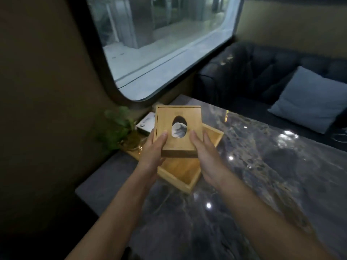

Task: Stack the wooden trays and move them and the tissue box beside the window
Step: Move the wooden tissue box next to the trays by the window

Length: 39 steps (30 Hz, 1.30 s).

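We hold the wooden tissue box point(177, 128) in both hands above the wooden tray point(185, 169), its square top tilted toward us and its oval opening standing lengthwise along the line from us to the window point(159, 44), with white tissue showing inside. The box is nearly square, so no long side stands out (the oval alone gives it a direction). Our left hand point(153, 152) clamps the box's left near corner, thumb laid flat on the top face and fingers hidden beneath. Our right hand point(207, 154) grips the right near corner the same way, thumb and forefinger on top. Both forearms reach forward and converge on the box.

The tray sits on the dark marble table point(262, 175) near its left edge, turned diagonally so one corner points toward us; whether a second tray lies under it we cannot tell. Just left of the box stand a small green plant point(117, 126) and a white device point(146, 123), close under the window. A dark sofa with a blue cushion point(309, 99) lines the far side of the table.
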Available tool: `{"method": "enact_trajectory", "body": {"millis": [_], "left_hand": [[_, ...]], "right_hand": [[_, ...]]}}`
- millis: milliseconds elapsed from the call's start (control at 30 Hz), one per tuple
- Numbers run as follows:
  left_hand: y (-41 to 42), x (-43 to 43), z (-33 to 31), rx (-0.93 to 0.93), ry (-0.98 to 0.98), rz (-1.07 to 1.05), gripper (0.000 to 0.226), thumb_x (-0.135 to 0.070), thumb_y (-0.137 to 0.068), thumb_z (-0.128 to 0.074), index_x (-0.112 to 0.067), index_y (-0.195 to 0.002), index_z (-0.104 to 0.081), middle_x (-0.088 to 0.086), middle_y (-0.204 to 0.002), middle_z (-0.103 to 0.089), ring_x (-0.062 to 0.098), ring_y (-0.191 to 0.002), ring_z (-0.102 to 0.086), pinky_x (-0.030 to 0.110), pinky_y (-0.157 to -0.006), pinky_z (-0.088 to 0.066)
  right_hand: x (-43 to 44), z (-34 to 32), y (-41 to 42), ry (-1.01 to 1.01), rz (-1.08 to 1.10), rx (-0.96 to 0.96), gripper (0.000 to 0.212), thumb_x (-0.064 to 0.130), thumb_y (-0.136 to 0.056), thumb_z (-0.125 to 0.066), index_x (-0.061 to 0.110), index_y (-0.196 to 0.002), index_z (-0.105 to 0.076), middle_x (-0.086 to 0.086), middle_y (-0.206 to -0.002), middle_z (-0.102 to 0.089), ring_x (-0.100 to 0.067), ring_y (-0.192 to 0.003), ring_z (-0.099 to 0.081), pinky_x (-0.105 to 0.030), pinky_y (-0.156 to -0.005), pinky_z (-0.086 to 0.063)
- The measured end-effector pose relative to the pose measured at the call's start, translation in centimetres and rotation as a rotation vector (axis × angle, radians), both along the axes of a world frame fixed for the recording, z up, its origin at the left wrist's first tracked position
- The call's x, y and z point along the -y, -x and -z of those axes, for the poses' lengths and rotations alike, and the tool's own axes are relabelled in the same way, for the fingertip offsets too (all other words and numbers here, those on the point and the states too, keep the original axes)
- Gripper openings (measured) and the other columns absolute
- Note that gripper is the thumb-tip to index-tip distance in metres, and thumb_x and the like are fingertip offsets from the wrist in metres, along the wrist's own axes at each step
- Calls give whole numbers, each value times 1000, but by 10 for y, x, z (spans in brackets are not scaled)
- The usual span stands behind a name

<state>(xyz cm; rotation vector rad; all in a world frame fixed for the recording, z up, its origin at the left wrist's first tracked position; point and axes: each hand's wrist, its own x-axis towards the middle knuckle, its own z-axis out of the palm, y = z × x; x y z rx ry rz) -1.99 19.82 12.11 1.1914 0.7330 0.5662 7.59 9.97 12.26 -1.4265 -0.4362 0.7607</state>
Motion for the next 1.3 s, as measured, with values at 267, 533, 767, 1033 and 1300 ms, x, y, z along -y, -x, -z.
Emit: {"method": "enact_trajectory", "body": {"millis": [267,533,767,1033,1300], "left_hand": [[110,0,36,2,139,-299,39,-35,-89,-55,-24,-126,-53,6,-119,-67,21,-103,-67,34,-83,-54],[131,34,77,-165,326,-393,44,-43,-88,-52,-35,-130,-45,-6,-117,-61,14,-101,-59,28,-68,-49],[124,40,94,-241,392,-424,52,-22,-90,-53,-23,-139,-34,5,-131,-54,26,-113,-54,49,-99,-45],[136,-12,90,-364,297,-394,81,-24,-83,-66,-40,-142,-14,13,-146,-37,28,-111,-49,55,-97,-43],[121,-37,103,-341,380,-290,60,-19,-90,-56,-38,-138,-25,2,-118,-56,23,-91,-60,48,-61,-55]], "right_hand": [[-43,31,79,90,-323,-96,35,32,-87,-59,35,-121,-55,3,-116,-67,-17,-107,-61,-37,-88,-50],[-32,76,92,272,-398,-219,40,27,-81,-66,24,-120,-61,-2,-117,-68,-22,-111,-60,-44,-104,-40],[-24,87,87,492,-381,-55,58,33,-85,-62,18,-137,-42,5,-127,-56,-7,-104,-54,-22,-84,-41],[3,93,99,598,-97,-418,38,41,-82,-64,16,-108,-53,-6,-113,-58,-26,-101,-56,-47,-95,-48],[-32,96,105,487,-217,-492,30,26,-94,-50,17,-122,-43,-10,-130,-48,-29,-119,-49,-39,-89,-50]]}}
